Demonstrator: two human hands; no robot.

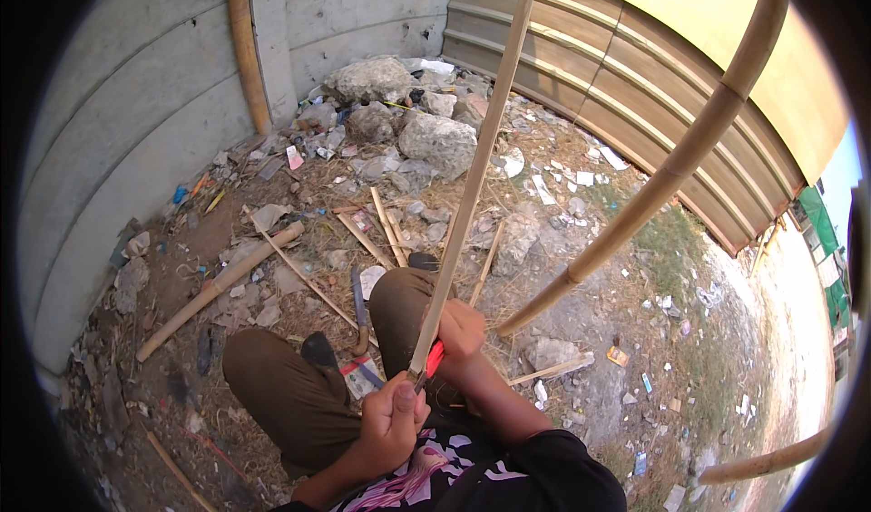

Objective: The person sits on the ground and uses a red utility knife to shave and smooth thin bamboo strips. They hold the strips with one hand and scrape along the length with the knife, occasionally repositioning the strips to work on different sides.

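Observation:
A long split bamboo strip (478, 167) rises steeply from my lap toward the top of the view. My left hand (392, 421) is closed around its lower end, thumb uppermost. Just above, my right hand (456, 332) is closed on a red-handled tool (435, 359), pressed along the strip. A dark metal part of that tool lies against the strip near my left thumb. My fingers hide the rest, so I cannot tell its exact kind. Both hands are between my bent knees.
Bamboo poles (653, 181) lean on the right; another pole (220, 290) lies at left. Cut strips (388, 226) and a dark tool with a curved brown end (359, 308) lie before me. Rocks (437, 143) and litter spread toward a concrete wall (136, 86) and corrugated fence (626, 68).

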